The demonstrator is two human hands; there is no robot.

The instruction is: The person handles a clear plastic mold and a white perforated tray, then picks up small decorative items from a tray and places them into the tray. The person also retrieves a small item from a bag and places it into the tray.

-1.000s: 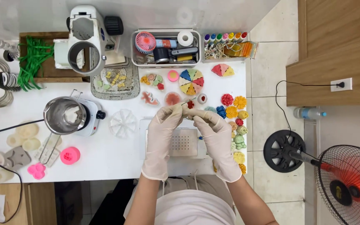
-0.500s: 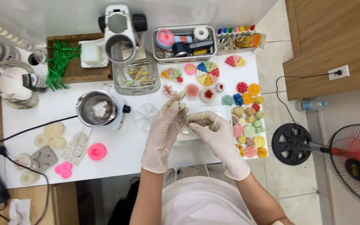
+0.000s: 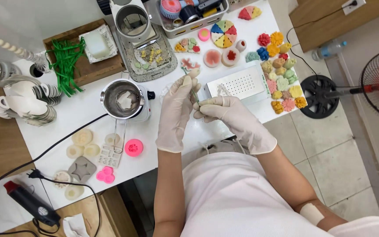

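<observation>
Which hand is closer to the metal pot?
Left. The left hand is just right of the metal pot; the right hand is farther right, beyond the left.

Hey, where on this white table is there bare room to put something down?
The largest bare patch on the white table lies between the green strips and the melting pot. A smaller one sits in front of the perforated white box, by the right hand. The far edge and the coloured flower pieces are crowded.
</observation>
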